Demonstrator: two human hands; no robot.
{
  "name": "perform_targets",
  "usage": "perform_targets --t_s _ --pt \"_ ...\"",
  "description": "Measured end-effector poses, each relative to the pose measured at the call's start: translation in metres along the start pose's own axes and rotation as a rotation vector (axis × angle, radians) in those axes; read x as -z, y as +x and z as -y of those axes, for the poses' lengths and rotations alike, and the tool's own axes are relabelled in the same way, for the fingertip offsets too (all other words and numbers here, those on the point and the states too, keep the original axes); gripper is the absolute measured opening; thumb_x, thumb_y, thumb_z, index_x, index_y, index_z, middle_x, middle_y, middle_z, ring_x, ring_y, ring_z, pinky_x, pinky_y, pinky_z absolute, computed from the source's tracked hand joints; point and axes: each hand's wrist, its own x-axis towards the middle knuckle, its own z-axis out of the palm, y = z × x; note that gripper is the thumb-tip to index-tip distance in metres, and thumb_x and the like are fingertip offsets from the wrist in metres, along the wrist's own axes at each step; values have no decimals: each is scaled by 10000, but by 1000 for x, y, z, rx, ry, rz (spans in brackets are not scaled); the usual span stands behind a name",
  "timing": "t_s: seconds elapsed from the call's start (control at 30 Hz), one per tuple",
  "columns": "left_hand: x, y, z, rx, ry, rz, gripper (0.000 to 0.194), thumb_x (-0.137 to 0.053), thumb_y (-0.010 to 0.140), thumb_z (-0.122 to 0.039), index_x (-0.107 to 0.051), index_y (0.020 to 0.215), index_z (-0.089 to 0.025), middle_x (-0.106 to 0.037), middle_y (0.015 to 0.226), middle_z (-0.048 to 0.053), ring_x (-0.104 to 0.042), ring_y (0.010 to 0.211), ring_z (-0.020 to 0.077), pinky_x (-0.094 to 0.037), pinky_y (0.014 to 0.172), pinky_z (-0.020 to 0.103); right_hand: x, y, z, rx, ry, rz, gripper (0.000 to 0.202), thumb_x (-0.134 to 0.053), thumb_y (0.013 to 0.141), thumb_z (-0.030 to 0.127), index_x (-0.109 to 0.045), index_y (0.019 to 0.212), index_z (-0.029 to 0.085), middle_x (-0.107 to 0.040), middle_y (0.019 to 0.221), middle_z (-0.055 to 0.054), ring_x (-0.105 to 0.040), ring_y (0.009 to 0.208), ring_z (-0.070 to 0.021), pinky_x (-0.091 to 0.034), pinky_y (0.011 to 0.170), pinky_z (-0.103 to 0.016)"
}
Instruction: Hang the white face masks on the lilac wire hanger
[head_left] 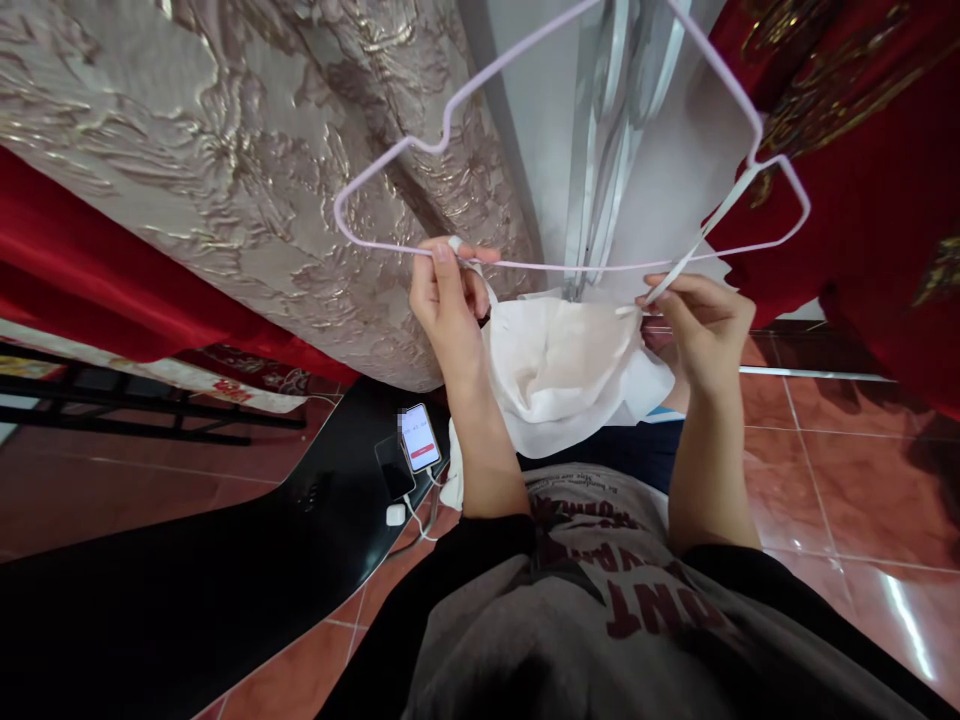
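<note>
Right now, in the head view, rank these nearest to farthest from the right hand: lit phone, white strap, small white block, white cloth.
From the right hand:
1. White strap: pinched in its fingers.
2. White cloth: just left.
3. Lit phone: farther left, lower.
4. Small white block: left, below the phone.

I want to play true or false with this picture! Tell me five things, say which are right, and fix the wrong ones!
1. The hanger is pale purple. True.
2. The lit phone dangles from the hanger. False: it lies on a black surface.
3. The right hand pinches a thin white strap that runs up to the hanger. True.
4. The floor tiles are bright green. False: they are reddish.
5. The left hand is down by the phone. False: it is up at the hanger's lower bar.
</note>
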Motion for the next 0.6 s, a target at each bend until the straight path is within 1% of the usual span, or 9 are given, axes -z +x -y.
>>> perform_targets --t_s 0.1,0.17,0.2,0.27,0.33,0.4,0.47,0.53,0.6 --pt "4 4 1 6 4 6 408 -493 1260 -244 -637 880 -217 -759 805 4 -285 454 110 -271 480 310 -4 14 18 118 36 -80 249 -955 885 377 -913 1129 354 -851 821 25 -674 556 -99 -556 509 -250" --pt "5 5 1 40 16 0 377 -606 1227 -359 -644 875 -228 -758 809 18 -295 457 113 -294 490 307 -4 35 23 268 63 -209 343 -986 851 429 -904 1175 355 -878 890 9 -632 506 -85 -480 414 -228" --pt "6 4 0 59 25 -1 375 -680 1188 -430 -651 868 -236 -758 809 24 -299 458 116 -298 488 308 -1 48 22 348 64 -263 369 -991 843 462 -902 1184 352 -889 948 0 -660 533 -88 -492 418 -221" --pt "5 3 -1 60 29 11 388 -772 1121 -514 -679 862 -242 -759 806 34 -292 456 116 -270 464 306 12 74 14 517 56 -321 382 -972 856 516 -898 1200 370 -893 1067 12 -773 681 -115 -614 544 -235" --pt "5 3 -2 24 18 39 384 -777 1120 -502 -702 858 -232 -760 801 36 -280 450 105 -224 437 295 35 93 2 652 38 -315 362 -919 914 507 -866 1268 450 -879 1190 77 -860 924 -146 -716 793 -289" --pt "5 2 -2 -1 3 55 388 -735 1151 -450 -698 842 -219 -761 796 32 -281 440 95 -215 419 277 59 99 -12 641 -16 -299 399 -868 979 388 -807 1330 567 -816 1386 175 -817 1306 -194 -699 1013 -324" --pt "5 2 -1 8 -6 49 395 -712 1167 -415 -682 830 -213 -760 805 29 -304 437 88 -254 417 262 74 92 -22 616 -12 -415 340 -763 1054 430 -784 1351 595 -795 1421 192 -717 1479 -208 -628 1190 -397" --pt "6 1 2 35 -3 36 390 -723 1164 -417 -675 838 -209 -757 825 33 -345 448 84 -304 432 256 73 75 -25 603 -3 -543 245 -654 1106 524 -839 1266 527 -844 1269 136 -787 1366 -198 -642 1177 -441" --pt "5 1 5 77 19 31 394 -745 1150 -441 -668 845 -205 -752 835 36 -376 462 83 -330 445 254 58 55 -19 584 -76 -594 262 -668 1094 557 -891 1110 419 -858 1056 74 -863 1070 -198 -709 991 -451"
